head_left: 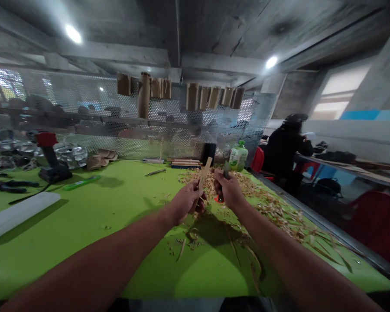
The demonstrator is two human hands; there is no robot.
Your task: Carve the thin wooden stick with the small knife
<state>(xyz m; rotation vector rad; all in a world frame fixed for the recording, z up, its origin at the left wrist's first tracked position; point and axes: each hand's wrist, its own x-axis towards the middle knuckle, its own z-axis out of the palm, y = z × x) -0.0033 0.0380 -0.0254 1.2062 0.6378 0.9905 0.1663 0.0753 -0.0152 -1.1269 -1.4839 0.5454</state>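
Over the middle of the green tabletop point(94, 234), my left hand point(187, 201) is closed round a flat, pale wooden strip point(205, 173), which points up and away from me. Just to its right, my right hand point(229, 187) grips what looks like a knife point(226, 169); a short grey blade shows above the fist. A bright red end point(219, 199) sticks out below that hand. The strip and the blade are apart. Curled wood shavings point(279, 212) lie in a heap behind and to the right of both hands, with loose slivers nearer me.
At left are a red-and-black cordless drill point(48, 151), pliers point(13, 185), a green-handled tool point(82, 182) and a white bar point(22, 214). A green-capped bottle point(238, 156) stands near the perforated metal screen point(130, 134). Another person point(284, 145) sits at right.
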